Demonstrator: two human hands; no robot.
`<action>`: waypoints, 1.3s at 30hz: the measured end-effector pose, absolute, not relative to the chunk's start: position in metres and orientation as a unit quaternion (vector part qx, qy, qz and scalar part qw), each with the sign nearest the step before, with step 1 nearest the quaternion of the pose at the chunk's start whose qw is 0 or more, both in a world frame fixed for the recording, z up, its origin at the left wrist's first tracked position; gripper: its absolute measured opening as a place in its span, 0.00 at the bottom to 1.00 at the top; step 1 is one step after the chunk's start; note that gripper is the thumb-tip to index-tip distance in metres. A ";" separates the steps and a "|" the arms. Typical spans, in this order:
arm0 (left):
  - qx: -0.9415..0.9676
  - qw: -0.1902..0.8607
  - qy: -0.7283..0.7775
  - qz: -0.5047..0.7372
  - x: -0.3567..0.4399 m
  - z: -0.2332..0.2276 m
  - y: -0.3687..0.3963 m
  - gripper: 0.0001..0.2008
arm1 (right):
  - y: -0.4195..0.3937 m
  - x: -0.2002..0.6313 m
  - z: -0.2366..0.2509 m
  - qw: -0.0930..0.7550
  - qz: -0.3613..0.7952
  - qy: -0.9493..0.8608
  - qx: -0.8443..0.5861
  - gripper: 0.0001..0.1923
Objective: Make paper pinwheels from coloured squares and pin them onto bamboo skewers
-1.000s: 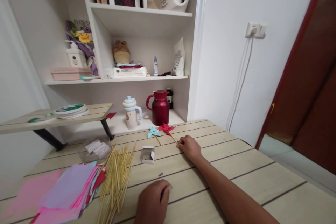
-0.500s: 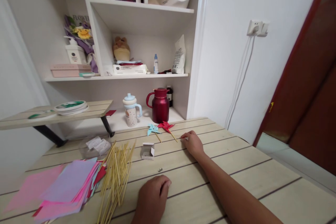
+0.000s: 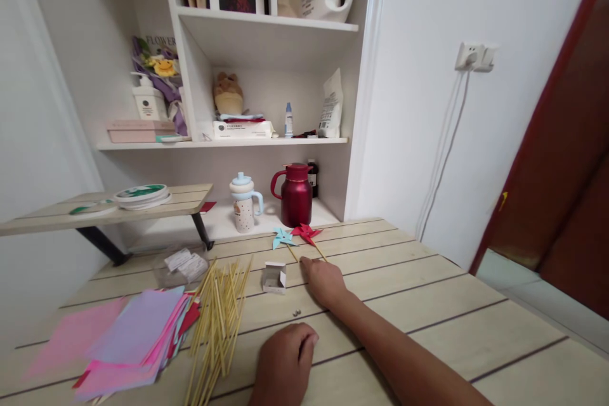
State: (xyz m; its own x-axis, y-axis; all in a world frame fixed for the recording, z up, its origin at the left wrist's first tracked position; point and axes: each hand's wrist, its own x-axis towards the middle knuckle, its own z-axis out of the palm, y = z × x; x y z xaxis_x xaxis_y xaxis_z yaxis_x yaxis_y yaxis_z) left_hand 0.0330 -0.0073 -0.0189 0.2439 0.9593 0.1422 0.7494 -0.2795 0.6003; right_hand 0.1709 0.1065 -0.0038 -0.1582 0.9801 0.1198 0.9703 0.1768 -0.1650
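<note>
**Right hand at the pinwheel sticks, left one parked in a fist**

So the right hand was stretched out flat-ish on the table, palm down, fingertips right at the lower ends of the two pinwheel sticks. Honestly couldn't tell if it was pinching a stick or just touching; the fingers were bunched together and hid the contact. The red pinwheel and the blue pinwheel lay side by side at the far edge of the table, just in front of the red jug, sticks pointing back toward the person.

The left hand sat near the bottom edge, curled loosely into a fist on the wood, holding nothing I could see.

Just left of the right hand was a small open box, and a tiny metal bit lay between the two hands. Further left, a loose bundle of sticks, then a fanned pile of paper, mostly pink and purple.
</note>
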 end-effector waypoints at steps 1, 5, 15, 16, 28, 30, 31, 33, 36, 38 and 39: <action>0.759 0.213 0.563 0.250 0.033 -0.019 -0.007 0.15 | 0.107 0.171 -0.004 0.094 0.021 -0.766 -0.636 0.16; 0.758 0.214 0.563 0.249 0.033 -0.021 -0.007 0.15 | 0.108 0.173 -0.004 0.089 0.011 -0.780 -0.619 0.23; 0.763 0.206 0.565 0.237 0.033 -0.014 -0.007 0.16 | 0.111 0.207 0.002 0.162 0.007 -0.696 -0.699 0.22; 0.764 0.205 0.563 0.237 0.033 -0.014 -0.008 0.16 | 0.112 0.215 0.002 0.162 0.009 -0.677 -0.718 0.21; 0.763 0.205 0.557 0.255 0.033 -0.017 -0.007 0.15 | 0.117 0.233 -0.006 0.166 0.048 -0.657 -0.734 0.17; 0.762 0.205 0.558 0.257 0.033 -0.017 -0.007 0.15 | 0.118 0.234 -0.007 0.176 0.052 -0.660 -0.729 0.17; 0.762 0.204 0.558 0.259 0.033 -0.017 -0.007 0.15 | 0.119 0.235 -0.007 0.181 0.055 -0.661 -0.726 0.16; 0.761 0.202 0.559 0.260 0.033 -0.017 -0.008 0.15 | 0.119 0.237 -0.009 0.194 0.063 -0.663 -0.720 0.15; 0.761 0.199 0.558 0.262 0.033 -0.017 -0.008 0.15 | 0.121 0.238 -0.012 0.220 0.080 -0.667 -0.707 0.14; 0.763 0.195 0.556 0.265 0.033 -0.018 -0.007 0.14 | 0.122 0.238 -0.014 0.245 0.095 -0.668 -0.697 0.11; 0.764 0.193 0.554 0.268 0.033 -0.018 -0.006 0.14 | 0.124 0.239 -0.016 0.260 0.103 -0.666 -0.692 0.10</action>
